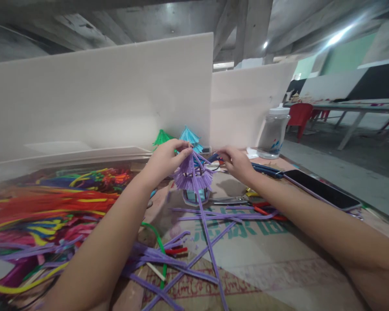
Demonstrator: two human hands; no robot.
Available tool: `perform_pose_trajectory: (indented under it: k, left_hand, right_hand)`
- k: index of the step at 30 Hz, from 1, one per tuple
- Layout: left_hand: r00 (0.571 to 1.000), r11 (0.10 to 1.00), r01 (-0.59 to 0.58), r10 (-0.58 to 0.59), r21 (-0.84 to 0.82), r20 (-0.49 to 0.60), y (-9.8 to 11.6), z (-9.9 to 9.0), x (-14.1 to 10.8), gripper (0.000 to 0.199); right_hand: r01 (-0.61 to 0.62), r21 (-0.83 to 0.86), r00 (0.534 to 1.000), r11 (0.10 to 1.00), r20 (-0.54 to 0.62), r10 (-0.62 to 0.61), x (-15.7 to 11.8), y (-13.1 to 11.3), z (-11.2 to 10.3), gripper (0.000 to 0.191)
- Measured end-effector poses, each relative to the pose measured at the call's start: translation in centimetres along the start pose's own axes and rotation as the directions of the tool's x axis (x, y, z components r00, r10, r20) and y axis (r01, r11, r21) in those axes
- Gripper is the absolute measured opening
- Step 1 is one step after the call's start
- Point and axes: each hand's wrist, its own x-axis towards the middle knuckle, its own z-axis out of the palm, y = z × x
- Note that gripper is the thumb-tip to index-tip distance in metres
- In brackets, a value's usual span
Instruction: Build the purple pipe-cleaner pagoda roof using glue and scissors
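A small pavilion model with a purple pipe-cleaner roof (196,179) stands on the table in front of me. My left hand (173,156) pinches at the peak of that roof with thumb and fingertips. From the peak a long purple pipe cleaner (207,239) runs down toward me across the table. To the right of the model, my right hand (235,162) is raised with its fingers curled closed. A dark blue piece (213,158) shows at its fingertips, but whether the fingers grip it cannot be made out. Green (162,137) and light blue (190,134) pipe-cleaner roofs stand behind.
Bundles of coloured pipe cleaners (55,203) cover the left side. Loose purple pipe cleaners (178,263) lie in front, and scissors (230,201) lie beyond. At right are a phone (320,189), a dark blue-handled tool (267,169) and a clear bottle (272,136). White boards (116,99) rise behind.
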Motion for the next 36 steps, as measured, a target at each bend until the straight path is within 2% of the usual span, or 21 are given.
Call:
perform_pose_trajectory:
  k: [1, 3, 5, 6, 7, 9, 11, 13, 16, 18, 20, 22, 23, 25, 27, 29, 32, 36]
  left_hand:
    - [1.000, 1.000, -0.001, 0.001, -0.008, 0.014, 0.0, -0.1, 0.0, 0.035]
    - [0.999, 1.000, -0.002, 0.004, -0.027, 0.050, -0.1, -0.3, -0.1, 0.037]
    - [0.993, 0.999, -0.009, 0.014, -0.046, 0.120, -0.3, -0.6, -0.2, 0.043]
    - [0.985, 0.998, -0.016, 0.026, -0.058, 0.168, -0.4, -0.8, -0.3, 0.048]
    - [0.976, 0.997, -0.024, 0.039, -0.069, 0.216, -0.5, -1.0, -0.4, 0.054]
    - [0.957, 0.996, -0.040, 0.063, -0.085, 0.283, -0.7, -1.3, -0.5, 0.063]
    - [0.953, 0.995, -0.050, 0.072, -0.081, 0.295, -0.8, -1.4, -0.6, 0.064]
    - [0.956, 0.996, -0.052, 0.072, -0.076, 0.285, -0.7, -1.4, -0.6, 0.064]
    - [0.957, 0.995, -0.049, 0.072, -0.087, 0.280, -0.4, -1.3, -0.6, 0.062]
    - [0.959, 0.996, -0.046, 0.067, -0.079, 0.276, -0.4, -1.2, -0.6, 0.062]
    - [0.960, 0.997, -0.050, 0.066, -0.065, 0.271, -0.5, -1.2, -0.5, 0.062]
    - [0.959, 0.995, -0.064, 0.081, -0.073, 0.272, -0.7, -1.1, -0.5, 0.062]
    - [0.958, 0.994, -0.071, 0.092, -0.083, 0.272, -0.9, -1.1, -0.5, 0.062]
    - [0.957, 0.992, -0.076, 0.100, -0.096, 0.271, -1.0, -1.0, -0.5, 0.062]
    - [0.960, 0.993, -0.074, 0.096, -0.092, 0.264, -1.0, -0.9, -0.5, 0.062]
    - [0.962, 0.994, -0.073, 0.093, -0.086, 0.256, -0.8, -0.7, -0.5, 0.062]
    - [0.965, 0.993, -0.090, 0.107, -0.079, 0.239, -0.4, -0.5, -0.5, 0.061]
    - [0.963, 0.990, -0.123, 0.135, -0.066, 0.235, -0.1, -0.4, -0.5, 0.061]
  right_hand:
    - [0.099, 0.032, 0.990, 0.995, -0.101, -0.095, 0.2, -0.7, -0.7, 0.030]
    - [0.342, 0.015, 0.915, 0.940, -0.234, -0.329, 0.3, -2.2, -2.0, 0.028]
    - [0.504, -0.061, 0.837, 0.861, -0.209, -0.505, 0.0, -3.9, -2.8, 0.028]
    - [0.533, -0.064, 0.826, 0.843, -0.178, -0.536, -0.3, -4.7, -3.0, 0.029]
    - [0.526, -0.038, 0.839, 0.850, -0.141, -0.526, -0.6, -5.5, -3.1, 0.029]
    - [0.408, 0.069, 0.913, 0.910, -0.044, -0.406, -1.0, -6.9, -3.4, 0.027]
    - [0.223, 0.170, 0.966, 0.960, 0.093, -0.241, -1.2, -8.0, -3.6, 0.026]
    - [0.060, 0.255, 0.981, 0.965, 0.163, -0.104, -1.1, -8.5, -3.9, 0.023]
    - [-0.139, 0.429, 0.984, 0.893, 0.163, 0.075, -0.3, -8.3, -4.2, 0.018]
    - [-0.304, 0.514, 0.940, 0.802, 0.298, 0.165, 0.2, -7.7, -4.1, 0.019]
    - [-0.455, 0.575, 0.853, 0.680, 0.501, 0.147, 0.5, -7.0, -3.7, 0.022]
    - [-0.567, 0.671, 0.776, 0.478, 0.630, 0.035, 0.4, -6.6, -3.2, 0.026]
    - [-0.607, 0.718, 0.759, 0.342, 0.650, -0.017, 0.3, -6.6, -2.8, 0.028]
    - [-0.645, 0.760, 0.758, 0.072, 0.649, -0.066, -0.1, -7.0, -2.2, 0.032]
    - [-0.629, 0.771, 0.777, -0.098, 0.628, -0.046, -0.6, -7.8, -1.6, 0.034]
    - [-0.588, 0.792, 0.803, -0.166, 0.596, -0.004, -1.0, -8.8, -1.2, 0.035]
    - [-0.525, 0.825, 0.832, -0.210, 0.549, 0.079, -1.7, -10.0, -0.9, 0.037]
    - [-0.501, 0.833, 0.833, -0.235, 0.538, 0.133, -2.0, -10.5, -0.9, 0.041]
